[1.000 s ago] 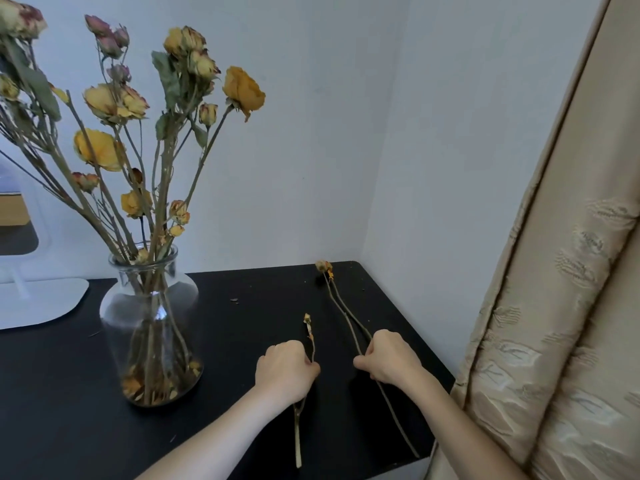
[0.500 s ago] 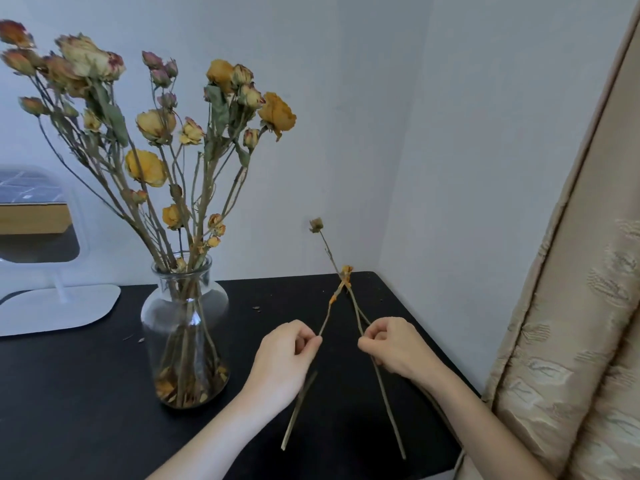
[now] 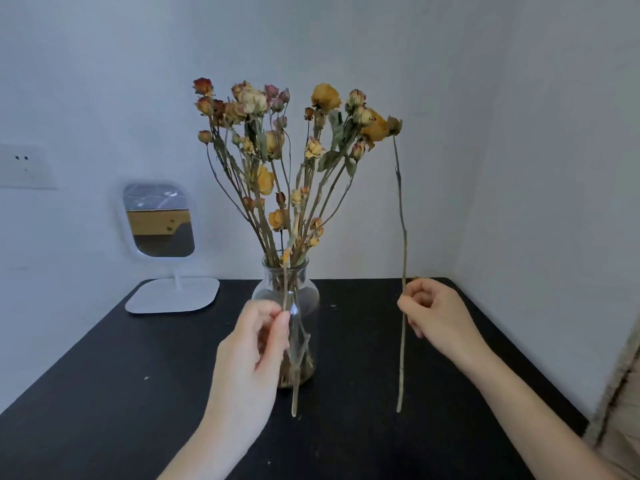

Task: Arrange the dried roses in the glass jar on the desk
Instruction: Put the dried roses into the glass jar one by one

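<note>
A clear glass jar (image 3: 308,299) stands mid-desk on the black desk (image 3: 104,393), packed with several dried roses (image 3: 277,143) in yellow, orange and pink. My left hand (image 3: 252,344) pinches a short dried stem (image 3: 294,393) upright just in front of the jar; its top blends with the bouquet. My right hand (image 3: 433,313), to the jar's right, pinches a long thin rose stem (image 3: 401,209) held vertical, its small brown bud (image 3: 394,125) level with the bouquet's top. Both stems hang above the desk.
A white stand mirror (image 3: 159,220) sits at the back left, its base (image 3: 173,295) on the desk. A wall socket (image 3: 24,166) is on the left wall. A beige curtain (image 3: 623,410) hangs at the right edge. Small crumbs lie scattered on the desk.
Both hands lifted their stems off the desk and raised them upright. The view swung right and up, so the jar now appears in the centre.
</note>
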`<state>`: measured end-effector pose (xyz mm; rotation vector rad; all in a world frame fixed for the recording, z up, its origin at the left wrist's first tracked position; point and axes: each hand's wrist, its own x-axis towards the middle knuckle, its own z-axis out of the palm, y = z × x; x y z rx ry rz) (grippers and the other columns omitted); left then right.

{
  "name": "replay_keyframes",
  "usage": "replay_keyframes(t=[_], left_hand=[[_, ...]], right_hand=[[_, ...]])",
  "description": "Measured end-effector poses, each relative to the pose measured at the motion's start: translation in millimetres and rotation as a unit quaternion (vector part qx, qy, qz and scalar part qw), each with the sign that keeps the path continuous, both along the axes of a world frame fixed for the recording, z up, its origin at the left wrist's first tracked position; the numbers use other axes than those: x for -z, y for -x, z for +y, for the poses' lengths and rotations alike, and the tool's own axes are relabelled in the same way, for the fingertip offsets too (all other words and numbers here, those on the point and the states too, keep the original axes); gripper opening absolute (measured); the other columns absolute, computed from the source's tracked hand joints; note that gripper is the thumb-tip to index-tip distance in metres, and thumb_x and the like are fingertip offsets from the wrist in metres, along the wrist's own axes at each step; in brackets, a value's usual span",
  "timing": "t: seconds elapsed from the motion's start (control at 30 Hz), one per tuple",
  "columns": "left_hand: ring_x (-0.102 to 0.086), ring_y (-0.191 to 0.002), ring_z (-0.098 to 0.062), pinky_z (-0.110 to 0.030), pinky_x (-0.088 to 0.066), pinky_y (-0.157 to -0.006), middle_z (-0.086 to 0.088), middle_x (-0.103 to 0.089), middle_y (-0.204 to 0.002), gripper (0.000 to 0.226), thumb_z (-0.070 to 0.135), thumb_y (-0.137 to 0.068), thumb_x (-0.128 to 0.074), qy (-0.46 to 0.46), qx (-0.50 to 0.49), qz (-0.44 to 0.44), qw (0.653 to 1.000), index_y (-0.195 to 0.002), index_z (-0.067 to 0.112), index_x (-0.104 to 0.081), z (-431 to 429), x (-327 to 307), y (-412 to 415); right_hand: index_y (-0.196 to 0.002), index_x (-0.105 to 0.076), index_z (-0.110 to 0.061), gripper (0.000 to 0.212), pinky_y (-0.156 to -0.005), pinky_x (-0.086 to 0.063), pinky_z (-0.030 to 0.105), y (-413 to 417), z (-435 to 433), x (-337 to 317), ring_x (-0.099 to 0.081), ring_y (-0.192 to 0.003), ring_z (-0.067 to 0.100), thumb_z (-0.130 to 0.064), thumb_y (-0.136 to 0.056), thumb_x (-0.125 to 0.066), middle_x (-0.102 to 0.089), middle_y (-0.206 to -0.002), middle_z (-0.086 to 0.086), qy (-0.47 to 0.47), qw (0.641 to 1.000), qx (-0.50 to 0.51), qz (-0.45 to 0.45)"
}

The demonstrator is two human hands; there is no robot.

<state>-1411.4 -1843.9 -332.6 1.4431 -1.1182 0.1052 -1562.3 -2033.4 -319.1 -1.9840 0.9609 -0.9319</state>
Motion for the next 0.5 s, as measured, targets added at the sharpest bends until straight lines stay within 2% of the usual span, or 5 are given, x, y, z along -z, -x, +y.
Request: replay_keyframes(t=[0.1, 0.27, 0.4, 0.5], left_hand=[[-0.058, -0.07, -0.003, -0.006, -0.042, -0.06, 0.015, -0.062, -0.08, 0.018, 0.048, -0.081, -0.039, 0.064, -0.045, -0.008, 0.997, -0.083, 0.033, -0.047, 9.8, -18.8, -13.9], [-0.059, -0.069, -0.001, -0.008, -0.044, -0.065, 0.019, -0.062, -0.073, 0.006, 0.04, -0.088, -0.042, 0.157, -0.048, 0.001, 0.986, -0.086, 0.035, -0.046, 8.7, -47.2, -34.7], [-0.059, -0.07, 0.001, -0.006, -0.043, -0.065, 0.022, -0.063, -0.075, 0.009, 0.033, -0.095, -0.043, 0.199, -0.059, -0.031, 0.978, -0.087, 0.037, -0.044, -0.2, -68.8, -42.7], [-0.059, -0.072, 0.001, -0.008, -0.045, -0.067, 0.022, -0.063, -0.075, 0.006, 0.032, -0.095, -0.042, 0.209, -0.066, -0.048, 0.975, -0.091, 0.029, -0.046, -10.0, -77.2, -46.6]], right_hand=[[-0.084, -0.058, -0.018, 0.003, -0.046, -0.04, 0.013, -6.9, 6.3, -2.0, -0.047, -0.041, 0.001, -0.018, -0.084, -0.06, -0.055, -0.058, -0.002, -0.002, 1.0, 0.001, -0.006], [-0.085, -0.059, -0.015, 0.002, -0.05, -0.042, 0.017, -10.1, 9.8, -6.9, -0.048, -0.043, 0.005, -0.017, -0.084, -0.06, -0.056, -0.061, 0.001, 0.005, 1.0, 0.002, -0.008], [-0.086, -0.059, -0.013, 0.002, -0.053, -0.044, 0.021, -9.2, 8.6, -9.9, -0.05, -0.046, 0.009, -0.016, -0.085, -0.06, -0.056, -0.06, 0.002, 0.008, 1.0, 0.0, -0.012], [-0.085, -0.059, -0.013, 0.002, -0.051, -0.045, 0.018, -8.1, 8.0, -9.5, -0.05, -0.045, 0.007, -0.015, -0.086, -0.06, -0.056, -0.06, 0.003, 0.012, 1.0, 0.0, -0.011]])
